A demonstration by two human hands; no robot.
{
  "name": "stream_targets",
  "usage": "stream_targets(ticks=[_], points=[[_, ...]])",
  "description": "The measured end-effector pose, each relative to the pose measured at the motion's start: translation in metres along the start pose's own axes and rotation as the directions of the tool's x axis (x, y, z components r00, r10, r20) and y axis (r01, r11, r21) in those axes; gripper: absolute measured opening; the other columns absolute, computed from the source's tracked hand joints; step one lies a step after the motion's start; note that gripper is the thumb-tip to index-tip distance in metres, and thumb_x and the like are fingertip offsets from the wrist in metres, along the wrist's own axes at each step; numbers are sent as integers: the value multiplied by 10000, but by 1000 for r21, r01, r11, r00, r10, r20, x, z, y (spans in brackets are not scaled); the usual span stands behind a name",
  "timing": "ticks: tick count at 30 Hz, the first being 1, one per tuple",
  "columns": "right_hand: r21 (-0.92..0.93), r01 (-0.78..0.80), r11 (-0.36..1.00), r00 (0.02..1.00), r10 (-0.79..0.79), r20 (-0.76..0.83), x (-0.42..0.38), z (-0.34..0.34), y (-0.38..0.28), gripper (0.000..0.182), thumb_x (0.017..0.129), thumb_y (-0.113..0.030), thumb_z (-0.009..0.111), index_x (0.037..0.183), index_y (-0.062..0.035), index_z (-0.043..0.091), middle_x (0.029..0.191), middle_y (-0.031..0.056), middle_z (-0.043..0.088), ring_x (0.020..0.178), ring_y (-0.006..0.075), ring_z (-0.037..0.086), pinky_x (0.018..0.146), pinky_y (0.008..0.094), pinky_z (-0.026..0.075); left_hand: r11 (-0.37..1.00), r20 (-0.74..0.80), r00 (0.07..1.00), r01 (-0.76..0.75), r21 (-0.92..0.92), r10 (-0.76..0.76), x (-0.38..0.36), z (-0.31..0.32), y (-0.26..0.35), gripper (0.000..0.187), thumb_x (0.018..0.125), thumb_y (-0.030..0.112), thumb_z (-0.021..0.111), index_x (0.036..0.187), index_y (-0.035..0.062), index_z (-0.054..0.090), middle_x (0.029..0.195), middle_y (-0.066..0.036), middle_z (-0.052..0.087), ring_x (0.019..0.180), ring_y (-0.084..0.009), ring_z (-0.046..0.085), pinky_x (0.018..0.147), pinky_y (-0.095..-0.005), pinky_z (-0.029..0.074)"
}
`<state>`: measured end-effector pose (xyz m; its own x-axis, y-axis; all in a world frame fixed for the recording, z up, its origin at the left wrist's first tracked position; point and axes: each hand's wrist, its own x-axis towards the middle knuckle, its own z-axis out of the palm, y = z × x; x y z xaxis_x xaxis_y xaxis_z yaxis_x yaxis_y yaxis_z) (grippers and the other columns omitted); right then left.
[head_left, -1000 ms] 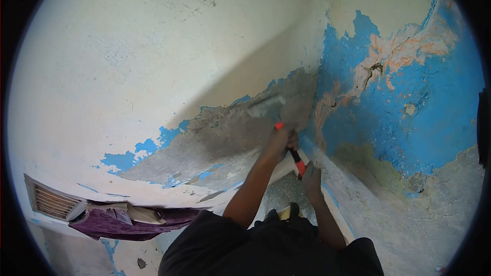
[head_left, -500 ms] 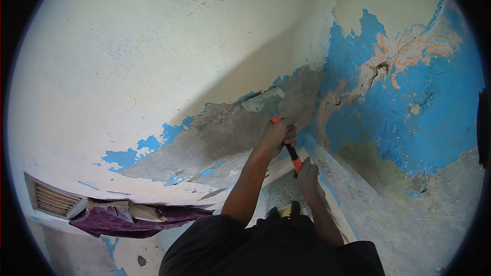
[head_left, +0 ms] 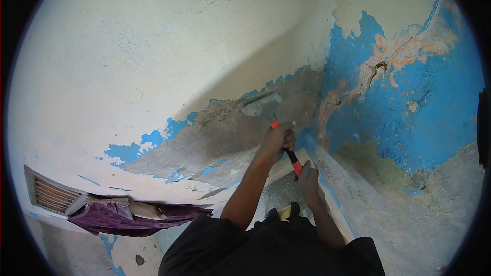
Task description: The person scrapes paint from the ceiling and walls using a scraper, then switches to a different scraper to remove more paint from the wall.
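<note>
A wide-bladed paint scraper [head_left: 263, 106] with a red and black handle slants up against the wall, its blade over bare grey plaster just below the ragged blue paint edge. Whether the blade touches the wall is hard to tell. Wrapped around the upper handle, close to the blade, is my left hand [head_left: 279, 139]. Lower down, my right hand [head_left: 308, 180] is closed at the red butt end of the same handle; its fingers are partly hidden.
The cream wall [head_left: 128, 46] meets a wall with peeling blue paint [head_left: 409, 102] at a corner on my right. A cracked patch [head_left: 379, 69] runs across the blue wall. At lower left are a slatted vent [head_left: 53, 195] and purple cloth [head_left: 117, 220].
The scraper blade has shifted slightly down, away from the paint edge. Both hands keep hold of the handle, and my left thumb now sticks up more.
</note>
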<state>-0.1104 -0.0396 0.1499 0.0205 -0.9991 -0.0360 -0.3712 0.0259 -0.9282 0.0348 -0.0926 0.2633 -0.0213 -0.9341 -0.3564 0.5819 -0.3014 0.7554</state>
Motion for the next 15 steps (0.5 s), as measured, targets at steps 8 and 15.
stream_targets(ticks=[8,15], points=[[-51,2,999,1000,-4,-30,9,-5,-15,589,1012,-315,341,615,67,549,508,191,530,500,341,564,522,432,416,999,67,997,-40,-2,40,5,11,18,378,888,204,564,597,188,325,495,61,266,417,-82,276,467,-272,265],[-22,-66,998,997,66,-30,12,10,-1,614,1015,-343,330,605,60,547,478,161,504,483,299,552,520,427,409,999,37,999,19,41,-21,11,11,16,397,887,195,563,582,190,310,489,58,251,416,-84,272,466,-282,273]])
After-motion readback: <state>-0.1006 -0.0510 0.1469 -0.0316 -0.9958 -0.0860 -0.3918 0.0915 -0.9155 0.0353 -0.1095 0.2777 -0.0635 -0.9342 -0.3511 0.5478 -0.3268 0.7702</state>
